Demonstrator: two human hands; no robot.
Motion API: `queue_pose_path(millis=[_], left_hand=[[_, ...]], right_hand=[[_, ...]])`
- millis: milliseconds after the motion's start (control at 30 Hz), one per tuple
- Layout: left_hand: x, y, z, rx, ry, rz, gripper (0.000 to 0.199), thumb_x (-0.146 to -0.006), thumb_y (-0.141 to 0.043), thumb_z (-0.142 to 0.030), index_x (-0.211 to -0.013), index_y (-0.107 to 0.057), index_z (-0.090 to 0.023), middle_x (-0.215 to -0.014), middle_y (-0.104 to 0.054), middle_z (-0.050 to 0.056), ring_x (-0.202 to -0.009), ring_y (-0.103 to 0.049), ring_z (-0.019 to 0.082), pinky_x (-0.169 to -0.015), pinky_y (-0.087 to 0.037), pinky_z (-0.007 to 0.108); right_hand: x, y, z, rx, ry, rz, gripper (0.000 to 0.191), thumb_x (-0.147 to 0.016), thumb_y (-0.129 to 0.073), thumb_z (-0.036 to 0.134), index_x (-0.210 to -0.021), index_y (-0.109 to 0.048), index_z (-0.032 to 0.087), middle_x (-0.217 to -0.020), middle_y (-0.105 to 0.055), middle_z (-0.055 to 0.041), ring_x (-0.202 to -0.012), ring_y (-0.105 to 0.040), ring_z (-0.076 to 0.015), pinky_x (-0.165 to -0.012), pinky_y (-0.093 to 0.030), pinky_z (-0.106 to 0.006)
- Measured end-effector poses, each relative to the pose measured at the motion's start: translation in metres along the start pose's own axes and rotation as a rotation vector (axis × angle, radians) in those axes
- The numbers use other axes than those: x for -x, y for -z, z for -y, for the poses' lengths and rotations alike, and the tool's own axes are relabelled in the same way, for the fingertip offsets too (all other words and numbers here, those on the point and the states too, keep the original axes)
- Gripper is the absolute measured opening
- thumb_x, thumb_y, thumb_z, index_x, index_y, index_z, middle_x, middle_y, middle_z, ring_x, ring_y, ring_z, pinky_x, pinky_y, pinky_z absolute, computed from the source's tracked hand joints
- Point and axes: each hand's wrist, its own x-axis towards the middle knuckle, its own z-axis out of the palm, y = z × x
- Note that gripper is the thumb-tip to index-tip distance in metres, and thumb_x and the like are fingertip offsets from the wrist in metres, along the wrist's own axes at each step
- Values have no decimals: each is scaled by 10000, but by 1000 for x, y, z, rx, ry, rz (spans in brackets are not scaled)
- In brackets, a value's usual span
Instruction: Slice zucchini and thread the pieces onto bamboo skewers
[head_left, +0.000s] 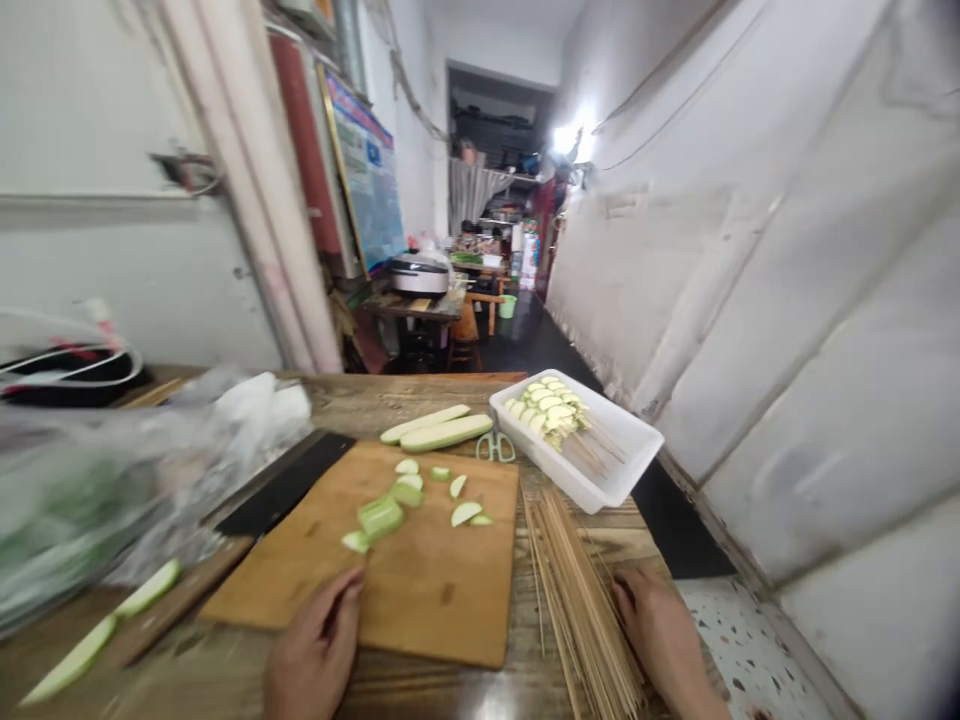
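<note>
Head view, with the cutting board as dial centre and 12 o'clock away from the person: the left hand is at 7 o'clock, over the board's near edge, just short of the squash pieces. Its fingers are narrow and curled; whether they pinch anything cannot be told. The right hand is at 4 o'clock, beside the outer edge of the stick bundle, fingers curled; contact with a stick cannot be confirmed. The bundle lies lengthwise at 3 o'clock, presumably for easy reach. The white tray, at 2 o'clock, holds skewered slices, bare ends toward 4 o'clock, probably to keep them aligned. Long squash lies at 1 o'clock, apparently to free board space. The knife lies at 9 o'clock, handle toward the person, presumably for quick grasping.
</note>
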Motion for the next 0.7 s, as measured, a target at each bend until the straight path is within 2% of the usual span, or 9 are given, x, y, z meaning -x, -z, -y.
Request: queue_pose_path(millis=[167, 267, 367, 433, 533, 633, 700], left_hand=[[2, -4, -10, 4, -6, -23, 294, -828, -458, -370, -947, -650, -182, -965, -702, 69, -885, -656, 196, -830, -518, 340], [4, -4, -9, 6, 2, -26, 286, -837, -459, -359, -952, -649, -179, -961, -699, 68, -889, -651, 194, -828, -516, 340], [0, 0, -12, 14, -20, -16, 271, -849, -455, -341, -982, -634, -187, -991, -687, 67, -912, -640, 187, -835, -507, 332], [-9, 3, -18, -4, -88, -19, 275, -855, -452, -330, -1033, -607, -189, -1049, -665, 77, -978, -613, 188, -890, -473, 342], [-33, 1, -35, -157, -188, -12, 362, -841, -480, -372, -1138, -542, -173, -1144, -618, 111, -1094, -541, 224, -978, -382, 400], [-60, -12, -53, -407, -183, 8, 498, -795, -522, -466, -1186, -504, -157, -1202, -579, 151, -1156, -479, 288, -1028, -250, 488], [-74, -24, -61, -525, -164, 44, 534, -764, -538, -498, -1162, -523, -142, -1182, -585, 176, -1161, -463, 319, -1040, -168, 529]], right_hand=[[-15, 7, 2, 169, -39, 171, 279, -897, -375, 145, -762, -619, 157, -702, -680, -94, -675, -674, -247, -563, -405, -300], [-25, 14, 5, 226, -25, 279, 260, -853, -401, 83, -761, -642, 121, -708, -697, -137, -699, -688, -270, -569, -411, -308], [-30, 19, 4, 229, -10, 308, 235, -794, -431, 45, -730, -646, 117, -728, -706, -158, -709, -691, -274, -576, -421, -308], [-26, 21, 0, 231, -2, 274, 203, -776, -444, 60, -738, -631, 129, -707, -699, -148, -696, -688, -268, -568, -423, -303], [-10, 23, -6, 213, 30, 102, 162, -783, -431, 133, -712, -569, 180, -624, -654, -101, -589, -657, -248, -513, -405, -304], [13, 24, -4, 96, 99, -103, 148, -784, -409, 217, -649, -468, 230, -573, -592, -47, -505, -601, -211, -490, -401, -299], [27, 25, 4, -57, 153, -166, 137, -790, -422, 257, -655, -443, 240, -550, -559, -6, -457, -564, -169, -468, -410, -268]])
